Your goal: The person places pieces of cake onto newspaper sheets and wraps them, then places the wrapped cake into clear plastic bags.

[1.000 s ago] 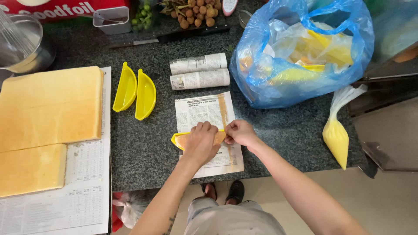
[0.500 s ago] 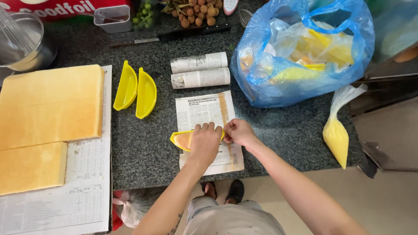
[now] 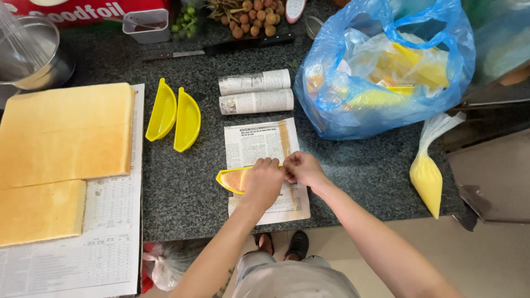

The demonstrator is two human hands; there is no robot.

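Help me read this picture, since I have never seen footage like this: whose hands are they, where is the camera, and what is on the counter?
The camera sits on a person's head and looks down at their own bare hands. The left hand and right hand press on a yellow half-moon plastic mould lying on a newspaper sheet. On the dark speckled stone counter also lie two empty yellow moulds, flat yellow sponge cake slabs, two newspaper rolls, a blue plastic bag and a cream-filled piping bag.
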